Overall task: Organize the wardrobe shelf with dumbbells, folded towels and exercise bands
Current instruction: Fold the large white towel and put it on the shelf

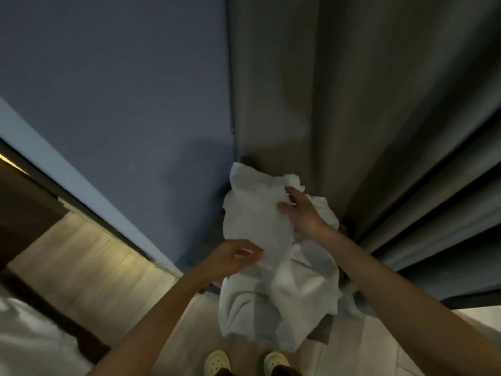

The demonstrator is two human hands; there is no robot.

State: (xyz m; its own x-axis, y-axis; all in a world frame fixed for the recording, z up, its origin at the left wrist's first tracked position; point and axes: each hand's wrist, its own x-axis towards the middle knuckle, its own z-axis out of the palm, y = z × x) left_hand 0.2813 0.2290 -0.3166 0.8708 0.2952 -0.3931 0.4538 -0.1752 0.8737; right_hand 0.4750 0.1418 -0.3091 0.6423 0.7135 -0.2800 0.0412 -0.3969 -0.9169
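Right hand (299,213) pinches the white towel (254,210) near its top edge, thumb and fingers curled into the cloth; left hand (234,256) grips the lower left edge, fingers curled. Towel hangs in the air between both, unfolded and bunched, above the floor (89,256), beside the curtain (379,131). Soft, light, limp: probably best taken by the corners. Corners lost in folds; motion blur; nothing else of the task in view

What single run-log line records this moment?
left hand: pinches white towel edge; right hand: grips towel top; towel state: unfolded, crumpled, hanging
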